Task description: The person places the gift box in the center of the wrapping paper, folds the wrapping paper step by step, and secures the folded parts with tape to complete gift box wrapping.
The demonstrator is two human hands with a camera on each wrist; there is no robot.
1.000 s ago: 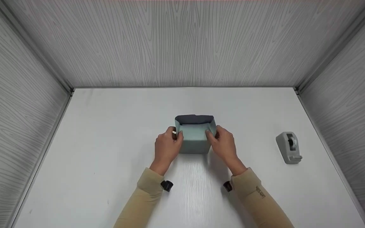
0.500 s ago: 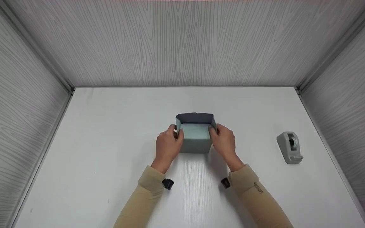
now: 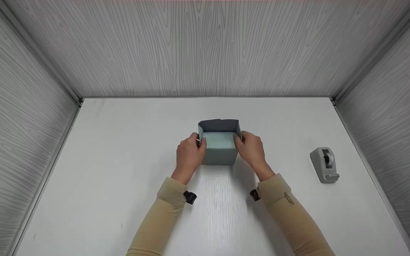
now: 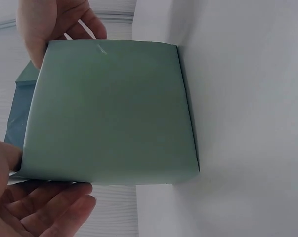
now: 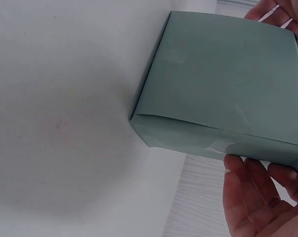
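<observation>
While the left hand [image 3: 189, 153] pinches the left side of a grey-green box [image 3: 219, 156], the right hand [image 3: 252, 150] likewise pinches the opposite side; both thumbs lie at the upper rim, with fingers bent against the outer walls. The box has a nearly square front, a dark inner face [image 3: 219, 125] raised at its far edge, and a small shiny patch [image 5: 220, 146] on its right side. It is near the middle of a white table [image 3: 119, 160]; whether its bottom touches, I cannot tell. Well to the right stands a grey tape dispenser [image 3: 319, 168], and wood-grained panels [image 3: 205, 49] enclose the table.
</observation>
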